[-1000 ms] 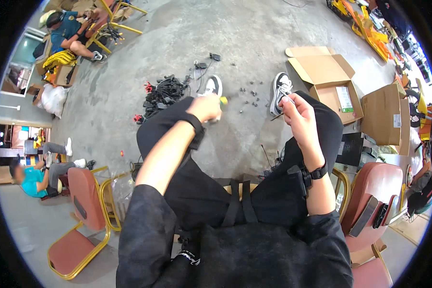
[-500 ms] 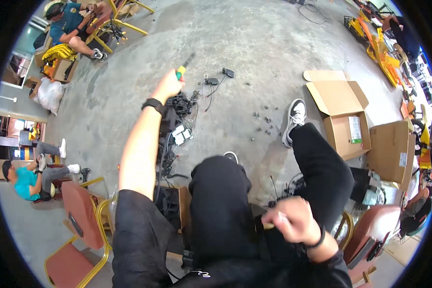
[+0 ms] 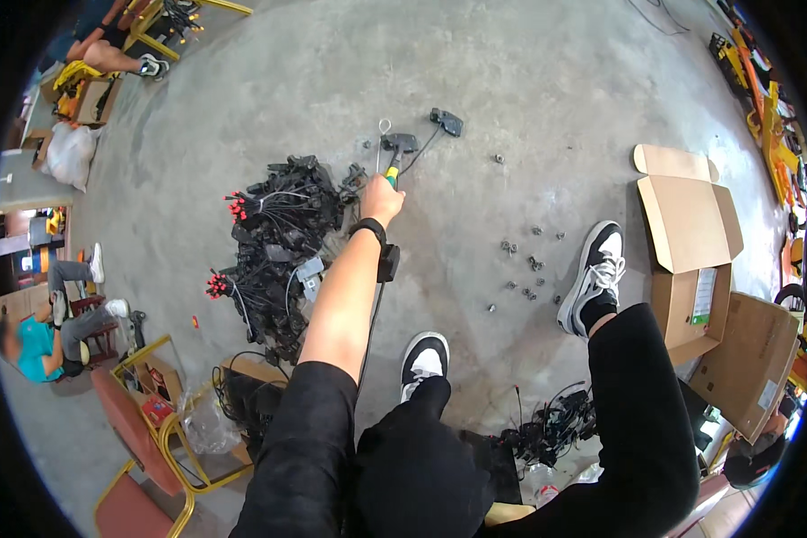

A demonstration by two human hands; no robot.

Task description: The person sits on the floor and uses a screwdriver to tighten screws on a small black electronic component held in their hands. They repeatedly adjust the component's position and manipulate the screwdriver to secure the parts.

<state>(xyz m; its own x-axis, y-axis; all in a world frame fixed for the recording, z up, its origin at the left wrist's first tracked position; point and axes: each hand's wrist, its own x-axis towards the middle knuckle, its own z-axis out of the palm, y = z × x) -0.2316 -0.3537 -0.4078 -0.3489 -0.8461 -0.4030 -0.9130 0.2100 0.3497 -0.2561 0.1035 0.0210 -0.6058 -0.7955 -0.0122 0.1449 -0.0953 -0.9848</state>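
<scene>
My left hand (image 3: 384, 199) is closed round the yellow-and-green handle of a screwdriver (image 3: 392, 174). The shaft points away from me and reaches a small black cabled device (image 3: 402, 142) on the concrete floor; whether it touches is unclear. A thin metal rod with a ring end (image 3: 385, 126) lies beside that device. A second black device (image 3: 446, 122) lies just to its right, with a cable. Left of my forearm spreads a big heap of black cables (image 3: 282, 238), some with red tips. My right hand is out of view.
Small dark metal parts (image 3: 535, 264) lie scattered by my right shoe (image 3: 594, 276). An open cardboard box (image 3: 690, 224) stands at the right. More black cables (image 3: 556, 426) lie near my right leg. A chair (image 3: 143, 439) and a seated person (image 3: 40, 345) are at the left.
My left hand has moved to the right with the screwdriver, which now lies over the black device. My right hand has left the view. The view has shifted, showing more of the cable heap.
</scene>
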